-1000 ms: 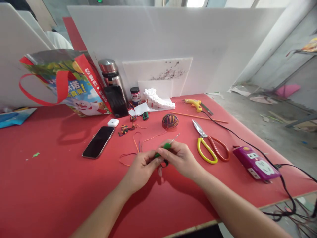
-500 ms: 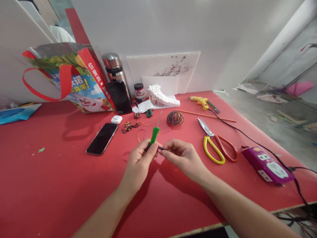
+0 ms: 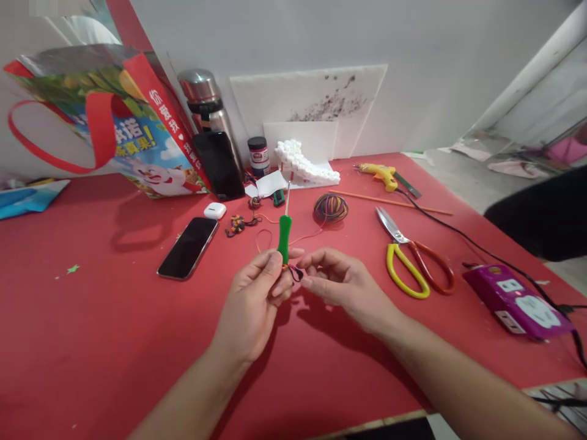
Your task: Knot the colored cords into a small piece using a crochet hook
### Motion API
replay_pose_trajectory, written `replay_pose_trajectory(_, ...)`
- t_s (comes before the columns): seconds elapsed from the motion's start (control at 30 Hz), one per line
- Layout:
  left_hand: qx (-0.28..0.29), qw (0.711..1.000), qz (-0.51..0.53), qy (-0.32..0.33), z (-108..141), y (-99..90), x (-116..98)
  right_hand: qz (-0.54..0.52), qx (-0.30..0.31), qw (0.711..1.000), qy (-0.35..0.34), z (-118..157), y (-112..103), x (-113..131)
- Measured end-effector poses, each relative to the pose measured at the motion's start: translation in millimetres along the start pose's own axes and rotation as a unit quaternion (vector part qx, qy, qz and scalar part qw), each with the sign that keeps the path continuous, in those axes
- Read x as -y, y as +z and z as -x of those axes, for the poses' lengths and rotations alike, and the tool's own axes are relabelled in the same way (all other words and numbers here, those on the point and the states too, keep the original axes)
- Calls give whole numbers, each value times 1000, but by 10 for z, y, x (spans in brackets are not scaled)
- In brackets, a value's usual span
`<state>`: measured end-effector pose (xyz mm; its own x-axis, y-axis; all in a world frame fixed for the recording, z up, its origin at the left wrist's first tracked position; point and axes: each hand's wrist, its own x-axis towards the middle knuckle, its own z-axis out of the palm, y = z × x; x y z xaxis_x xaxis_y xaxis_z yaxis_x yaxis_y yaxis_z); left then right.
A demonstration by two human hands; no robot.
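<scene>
My left hand [image 3: 257, 293] is closed around the lower end of a green-handled crochet hook [image 3: 285, 238]. Its thin metal shaft points up and away from me; the tip is too small to make out. Just right of the handle, a small loop of dark thread [image 3: 297, 275] shows between my hands. The thumb and forefinger of my right hand [image 3: 343, 284] pinch that thread. Beyond my fingers, thin orange-pink strands run over the red table toward a ball of multicoloured thread [image 3: 331, 208]. A small knotted piece of coloured thread [image 3: 236, 225] lies to the left.
Right of my hands lie scissors [image 3: 403, 244], a purple power socket [image 3: 518, 302] and a yellow glue gun [image 3: 378, 175] with its cable. To the left are a phone [image 3: 188, 247], an earbud case [image 3: 214, 211], a flask [image 3: 204, 98] and a shopping bag [image 3: 151, 140].
The hook has turned more upright. A dark thread loop now shows more clearly between my hands. My view has shifted slightly, and a dark shape has come in at the right edge.
</scene>
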<state>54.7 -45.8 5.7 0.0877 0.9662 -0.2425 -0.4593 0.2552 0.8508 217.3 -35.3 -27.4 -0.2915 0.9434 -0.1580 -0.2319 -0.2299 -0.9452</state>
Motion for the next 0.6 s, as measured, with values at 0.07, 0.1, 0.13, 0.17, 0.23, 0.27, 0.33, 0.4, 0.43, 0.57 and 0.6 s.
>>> replay_pose_trajectory(0.07,10,1000,9,-10,8,11,10,-25,-6,999,-24,-3,18,-7)
replay_pose_trajectory(0.1,15,1000,15,-14,10,14,20,-32,-4,999,-30,-5,27,-11)
replay_pose_trajectory(0.13,18,999,22,-18,9,17,32,-36,0,999,-32,-7,33,-15)
replay_pose_trajectory(0.17,20,999,28,-23,8,18,46,-36,4,999,-32,-8,39,-18)
replay_pose_trajectory(0.23,24,998,38,-35,0,16,71,-30,7,999,-35,-8,41,-25)
replay_pose_trajectory(0.27,26,998,41,-40,-4,13,80,-25,5,999,-35,-7,38,-27)
replay_pose_trajectory(0.33,31,997,45,-47,-12,5,88,-24,3,999,-25,-5,25,-30)
replay_pose_trajectory(0.4,42,997,47,-51,-19,-8,88,-47,8,999,-2,-3,7,-28)
replay_pose_trajectory(0.43,48,996,47,-53,-22,-15,86,-65,13,998,11,-3,0,-24)
replay_pose_trajectory(0.57,66,995,44,-60,-27,-43,75,-127,32,991,40,-7,-9,2)
replay_pose_trajectory(0.6,68,995,42,-60,-28,-48,70,-133,32,990,42,-8,-7,9)
